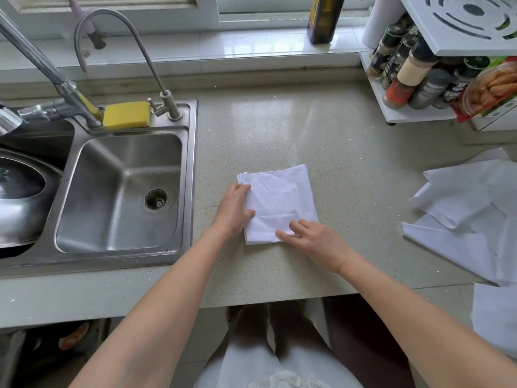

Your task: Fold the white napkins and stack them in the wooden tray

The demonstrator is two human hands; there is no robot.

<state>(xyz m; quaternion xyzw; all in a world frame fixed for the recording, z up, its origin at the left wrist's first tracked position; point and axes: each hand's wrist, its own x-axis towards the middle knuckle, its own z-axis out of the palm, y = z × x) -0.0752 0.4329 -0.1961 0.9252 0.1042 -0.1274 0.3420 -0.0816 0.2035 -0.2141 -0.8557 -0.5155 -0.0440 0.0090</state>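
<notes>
A folded white napkin [279, 200] lies flat on the speckled countertop [349, 141] in the middle. My left hand [233, 210] grips its left edge, thumb on top and fingers curled over the fold. My right hand [313, 242] rests on the napkin's near right corner with fingers spread flat, pressing down. A loose pile of unfolded white napkins [470, 219] lies at the right edge of the counter. No wooden tray is in view.
A steel sink [120, 191] sits to the left, with two taps and a yellow sponge [126, 114] behind it and a metal pot lid [19, 197] at far left. A white rack of spice jars [414, 79] stands at back right. A dark bottle [324, 18] is on the sill.
</notes>
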